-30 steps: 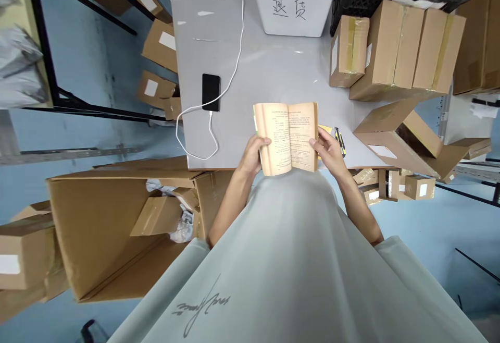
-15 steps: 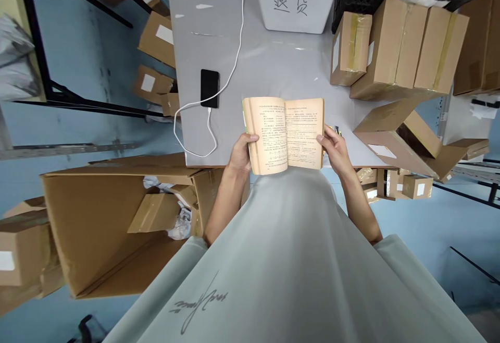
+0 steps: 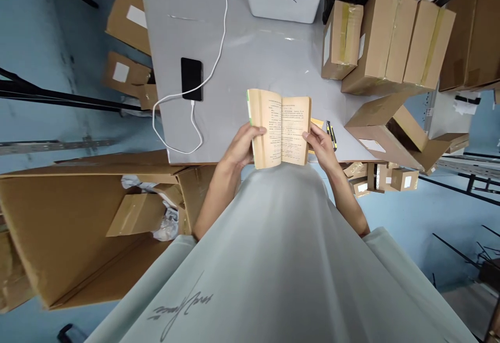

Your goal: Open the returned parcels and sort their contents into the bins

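Observation:
An open book with yellowed printed pages is held up at the table's near edge, its two halves tilted toward each other. My left hand grips the left side, thumb lying on the page margin and fingers behind the cover. On the right side my right hand pinches the other half, thumb on the page, fingers underneath. Just beyond my right hand a black and yellow utility knife lies on the table, close to a yellow-orange item partly hidden by the book and hand.
A black phone with a white cable lies on the grey table. At the back stands a white bin. Cardboard boxes and an opened carton crowd the right. A large open carton stands at lower left.
The book's halves have folded closer together, with both hands nearer each other. The utility knife and yellow-orange item show more now. The whole view has shifted slightly.

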### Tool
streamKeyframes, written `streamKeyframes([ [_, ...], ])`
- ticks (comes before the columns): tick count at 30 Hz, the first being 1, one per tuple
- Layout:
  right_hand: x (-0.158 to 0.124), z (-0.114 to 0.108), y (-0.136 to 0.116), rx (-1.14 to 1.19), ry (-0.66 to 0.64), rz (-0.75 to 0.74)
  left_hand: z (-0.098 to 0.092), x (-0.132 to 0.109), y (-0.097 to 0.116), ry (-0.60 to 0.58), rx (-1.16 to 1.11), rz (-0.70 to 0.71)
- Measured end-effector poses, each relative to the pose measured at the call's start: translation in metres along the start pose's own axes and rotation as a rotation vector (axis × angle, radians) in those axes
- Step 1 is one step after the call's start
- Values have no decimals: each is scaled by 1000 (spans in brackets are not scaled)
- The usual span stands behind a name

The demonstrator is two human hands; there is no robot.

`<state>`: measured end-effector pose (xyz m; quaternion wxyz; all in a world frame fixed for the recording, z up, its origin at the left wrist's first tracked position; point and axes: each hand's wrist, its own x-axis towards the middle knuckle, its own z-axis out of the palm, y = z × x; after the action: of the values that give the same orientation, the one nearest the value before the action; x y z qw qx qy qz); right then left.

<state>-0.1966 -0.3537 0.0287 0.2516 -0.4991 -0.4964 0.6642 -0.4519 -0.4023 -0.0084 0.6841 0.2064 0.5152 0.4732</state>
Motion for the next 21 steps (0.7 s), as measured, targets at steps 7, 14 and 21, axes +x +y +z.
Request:
streamKeyframes([
  [7, 1, 9, 7, -8, 5, -29, 37, 1, -8, 54, 317, 185],
  [14, -1, -4, 13, 8, 8, 62, 26, -1, -13, 77, 266, 189],
  [21, -3, -5, 14, 25, -11, 65, 12, 0, -14, 31, 148, 116],
])
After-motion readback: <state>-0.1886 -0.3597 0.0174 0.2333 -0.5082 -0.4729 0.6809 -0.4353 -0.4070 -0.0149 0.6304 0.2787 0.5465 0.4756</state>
